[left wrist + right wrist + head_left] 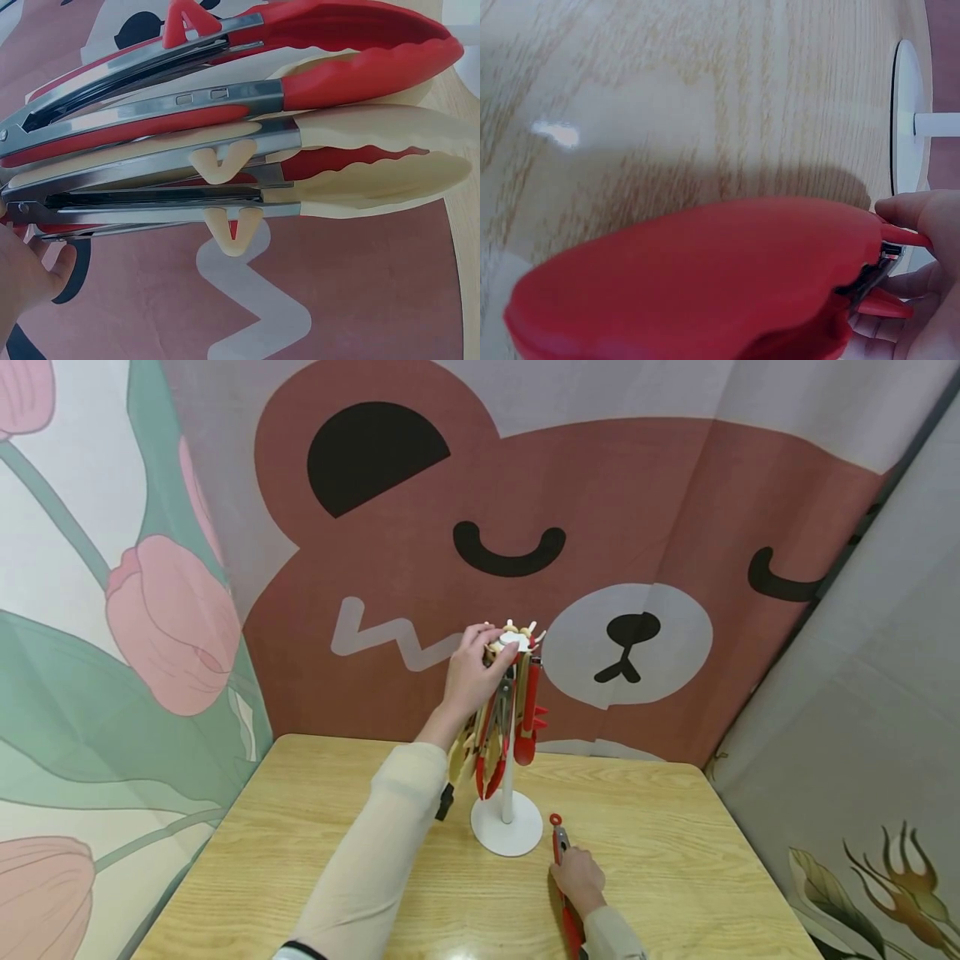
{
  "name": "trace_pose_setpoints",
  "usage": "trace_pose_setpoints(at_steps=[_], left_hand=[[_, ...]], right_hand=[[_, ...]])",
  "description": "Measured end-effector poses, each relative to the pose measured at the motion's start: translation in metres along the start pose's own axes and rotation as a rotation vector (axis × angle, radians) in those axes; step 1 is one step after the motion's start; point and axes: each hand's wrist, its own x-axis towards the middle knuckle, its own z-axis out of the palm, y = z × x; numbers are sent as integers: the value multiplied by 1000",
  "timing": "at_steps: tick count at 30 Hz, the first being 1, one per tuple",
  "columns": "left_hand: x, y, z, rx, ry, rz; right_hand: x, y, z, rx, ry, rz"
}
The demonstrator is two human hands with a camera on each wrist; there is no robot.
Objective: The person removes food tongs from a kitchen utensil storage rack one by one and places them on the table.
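Observation:
A white stand (507, 837) with a round base and upright pole carries kitchen utensils around its hooked top. My left hand (474, 670) grips that top, fingers over the far side and thumb on the near side. Below it hang red-tipped tongs (375, 79) and cream-tipped tongs (382, 184), heads down. In my right hand (581, 877) is another pair of red tongs (697, 277), held by the middle above the table, right of the base. Their ring end points toward the stand and their red head toward me.
The wooden table (660, 835) bears the stand near its back edge. Also hanging from the stand are a red utensil (525, 747) on the right and a black-ended one (445, 802) on the left. A bear-print curtain (637, 510) hangs behind.

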Motion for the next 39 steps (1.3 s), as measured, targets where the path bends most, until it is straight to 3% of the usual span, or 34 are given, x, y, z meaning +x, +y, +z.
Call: trace_pose_setpoints(at_steps=[8, 19, 28, 39], left_hand=[[0, -1, 0, -9, 1, 2], [2, -1, 1, -14, 11, 9], [1, 1, -1, -45, -17, -68], [1, 4, -1, -52, -10, -78]], right_hand=[[1, -4, -6, 0, -24, 35], [3, -14, -27, 70, 73, -9], [6, -18, -38, 60, 88, -33], [8, -30, -57, 114, 103, -34]])
